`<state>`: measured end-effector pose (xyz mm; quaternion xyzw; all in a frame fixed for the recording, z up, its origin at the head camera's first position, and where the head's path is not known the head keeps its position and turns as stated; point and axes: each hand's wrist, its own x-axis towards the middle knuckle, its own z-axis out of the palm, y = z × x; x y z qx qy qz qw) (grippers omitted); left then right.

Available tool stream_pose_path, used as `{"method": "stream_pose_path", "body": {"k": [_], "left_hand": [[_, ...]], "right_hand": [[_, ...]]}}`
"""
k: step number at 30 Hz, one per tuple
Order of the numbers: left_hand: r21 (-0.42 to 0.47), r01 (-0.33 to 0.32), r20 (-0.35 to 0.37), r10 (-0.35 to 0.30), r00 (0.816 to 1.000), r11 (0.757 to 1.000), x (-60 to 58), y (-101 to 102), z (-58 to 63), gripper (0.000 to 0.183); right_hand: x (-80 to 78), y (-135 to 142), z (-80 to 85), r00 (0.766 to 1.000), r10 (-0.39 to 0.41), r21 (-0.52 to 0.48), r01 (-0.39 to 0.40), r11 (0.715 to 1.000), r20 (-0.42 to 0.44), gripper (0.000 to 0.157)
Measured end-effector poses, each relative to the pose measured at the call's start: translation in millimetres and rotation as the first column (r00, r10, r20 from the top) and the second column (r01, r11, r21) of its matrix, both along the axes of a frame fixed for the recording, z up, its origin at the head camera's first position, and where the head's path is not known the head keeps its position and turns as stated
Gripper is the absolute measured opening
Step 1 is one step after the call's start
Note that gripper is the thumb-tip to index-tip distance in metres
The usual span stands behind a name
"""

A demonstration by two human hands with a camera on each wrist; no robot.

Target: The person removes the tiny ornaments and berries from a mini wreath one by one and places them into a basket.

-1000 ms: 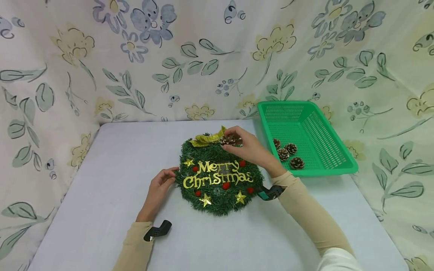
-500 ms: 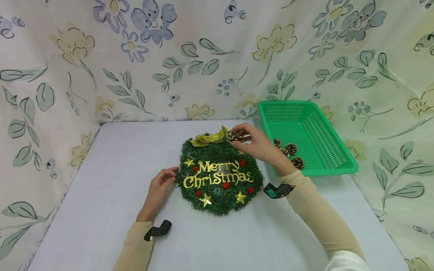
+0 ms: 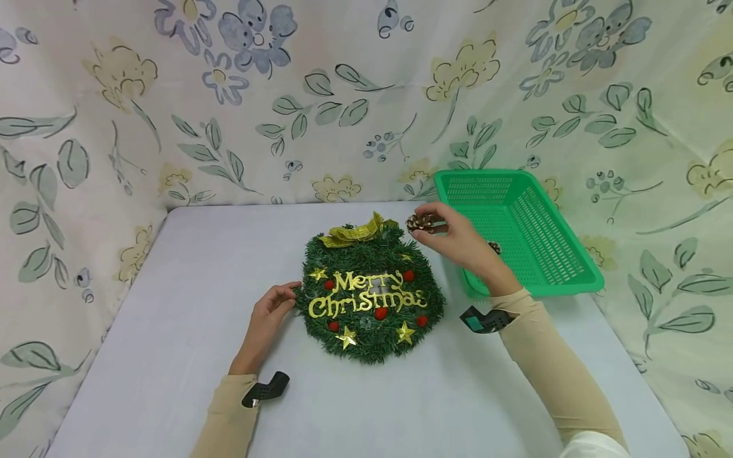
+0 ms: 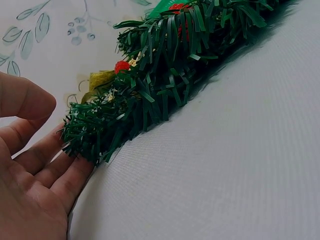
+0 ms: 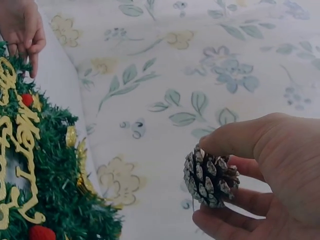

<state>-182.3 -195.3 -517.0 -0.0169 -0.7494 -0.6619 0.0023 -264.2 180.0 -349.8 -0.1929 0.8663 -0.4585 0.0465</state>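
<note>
A green Christmas wreath (image 3: 372,337) lies on the table, decked with gold "Merry Christmas" lettering (image 3: 366,296), red balls, gold stars and a gold ribbon bow (image 3: 352,235) at its far edge. At the wreath's left edge rests my left hand (image 3: 270,321); in the left wrist view its fairly straight fingers (image 4: 65,175) touch the greenery while the thumb stays apart. My right hand (image 3: 458,238) pinches a frosted pine cone (image 5: 207,177) between thumb and fingers. The cone is in the air just beyond the wreath's upper right edge, apart from it.
A green plastic basket (image 3: 595,280) stands at the back right. One pine cone (image 3: 494,247) shows inside it; my right hand and forearm cover the part beside it. A floral cloth (image 3: 343,127) hangs behind the white table (image 3: 172,305).
My right hand has moved right with the pine cone, from over the gold bow to past the wreath's edge, towards the basket. The left hand and wreath have stayed in place.
</note>
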Motion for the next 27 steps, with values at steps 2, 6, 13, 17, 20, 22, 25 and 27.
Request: {"method": "stream_pose_path", "body": {"k": [2,6,13,17,20,22,25,27], "left_hand": [[0.003,0.001,0.001,-0.001,1.0,1.0,-0.6,0.1,-0.4,0.018],[0.007,0.004,0.001,-0.004,1.0,1.0,-1.2,0.6,-1.0,0.018],[0.001,0.003,-0.003,-0.003,1.0,1.0,-1.4,1.1,-1.3,0.018],[-0.001,0.006,-0.009,-0.006,1.0,1.0,-1.3,1.0,-1.4,0.018],[-0.002,0.006,-0.018,-0.006,1.0,1.0,-1.6,0.9,-1.9,0.017],[-0.007,0.004,-0.021,-0.004,1.0,1.0,-1.7,0.7,-2.2,0.017],[-0.015,0.004,-0.02,-0.004,1.0,1.0,-1.6,0.0,-2.7,0.018],[-0.015,0.005,-0.017,-0.006,1.0,1.0,-1.5,-0.3,-2.6,0.018]], "right_hand": [[0.2,4.9,0.6,1.0,-0.02,-0.002,0.02,1.0,-0.005,0.046],[0.7,14.4,0.6,0.999,-0.05,-0.005,0.05,0.999,-0.011,0.045],[3.3,29.6,1.6,0.997,-0.081,0.008,0.081,0.997,-0.021,0.044],[4.6,36.4,3.8,0.995,-0.096,0.028,0.097,0.995,-0.019,0.046],[5.2,40.4,4.9,0.994,-0.108,0.037,0.108,0.993,-0.014,0.047],[5.7,42.6,5.5,0.993,-0.115,0.048,0.115,0.992,-0.01,0.048],[6.8,45.9,6.1,0.992,-0.128,0.061,0.128,0.99,0.005,0.049],[7.4,48.2,6.0,0.991,-0.135,0.072,0.134,0.988,0.011,0.05]]}}
